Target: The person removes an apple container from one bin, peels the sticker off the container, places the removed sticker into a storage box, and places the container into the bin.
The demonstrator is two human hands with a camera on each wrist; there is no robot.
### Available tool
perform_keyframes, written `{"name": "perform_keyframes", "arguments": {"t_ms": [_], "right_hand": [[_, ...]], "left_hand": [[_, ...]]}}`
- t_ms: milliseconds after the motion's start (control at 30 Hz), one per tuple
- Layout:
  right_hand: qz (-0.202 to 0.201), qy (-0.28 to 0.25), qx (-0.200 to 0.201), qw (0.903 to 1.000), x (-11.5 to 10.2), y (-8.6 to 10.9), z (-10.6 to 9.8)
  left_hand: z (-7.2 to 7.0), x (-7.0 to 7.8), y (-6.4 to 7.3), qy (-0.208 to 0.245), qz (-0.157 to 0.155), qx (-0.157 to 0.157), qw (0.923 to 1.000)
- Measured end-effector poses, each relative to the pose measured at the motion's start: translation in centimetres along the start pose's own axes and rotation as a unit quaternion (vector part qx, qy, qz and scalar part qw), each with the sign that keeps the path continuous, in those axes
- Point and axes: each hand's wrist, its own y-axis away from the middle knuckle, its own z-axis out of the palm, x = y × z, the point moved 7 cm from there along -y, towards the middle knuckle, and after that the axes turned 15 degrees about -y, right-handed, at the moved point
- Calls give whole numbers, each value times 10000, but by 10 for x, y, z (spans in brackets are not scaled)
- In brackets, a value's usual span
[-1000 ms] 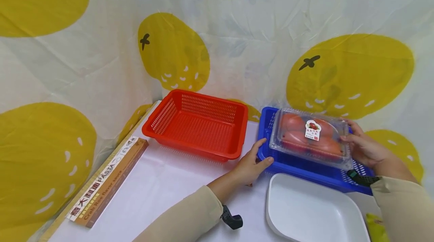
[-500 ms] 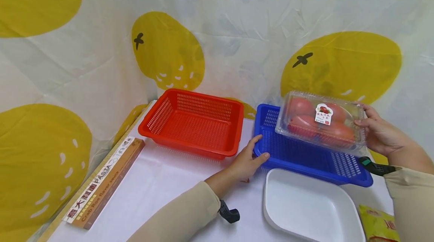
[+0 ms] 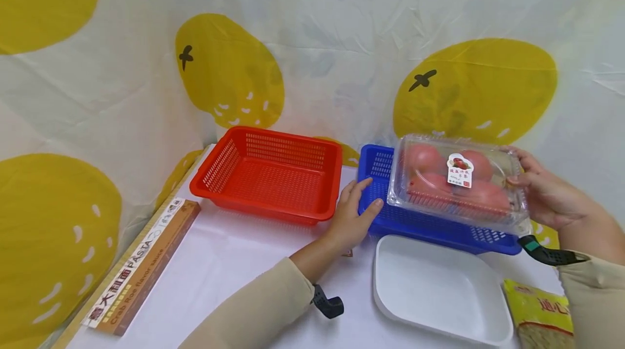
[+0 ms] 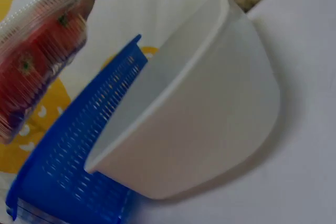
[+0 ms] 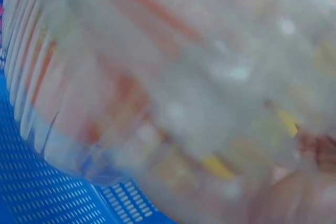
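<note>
My right hand (image 3: pixel 554 194) grips the right end of a clear plastic box of tomatoes (image 3: pixel 439 200), which has a white label on its lid. The box is held tilted over the blue basket (image 3: pixel 371 175) and hides much of it. In the right wrist view the clear box (image 5: pixel 100 145) fills most of the picture, blurred. My left hand (image 3: pixel 349 219) is at the left end of the blue basket, fingers spread and loose, thumb tip over the rim. From the left wrist view, the tomato box (image 4: pixel 42 56) appears raised above the blue basket (image 4: pixel 79 145).
A red basket (image 3: pixel 278 181) stands left of the blue one. In front sits a white tub (image 3: pixel 439 289), with a yellow bag (image 3: pixel 539 311) at its right. A long pasta box (image 3: pixel 141 267) lies along the table's left edge. A patterned curtain (image 3: pixel 332 67) hangs behind.
My right hand first lifted the tomato box up and right from the blue basket, then brought it slightly back left. My left fingers have eased away from the rim. The head view has shifted right.
</note>
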Motion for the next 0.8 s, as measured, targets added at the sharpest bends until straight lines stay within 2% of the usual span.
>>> {"name": "perform_keyframes", "arguments": {"t_ms": [167, 267, 433, 600, 800], "right_hand": [[1, -218, -94, 9997, 14, 6, 17], [-30, -288, 133, 9995, 26, 8, 27], [-86, -192, 401, 9990, 48, 6, 44], [-108, -143, 641, 9978, 66, 2, 60], [-198, -25, 1275, 9916, 88, -3, 71]], "left_hand": [[-15, 16, 5, 826, 270, -77, 9962], [-26, 25, 8, 1074, 431, -170, 9931], [-46, 34, 13, 974, 620, -339, 9927], [-63, 36, 14, 845, 901, -443, 9914], [-83, 33, 16, 863, 1037, -596, 9891]]}}
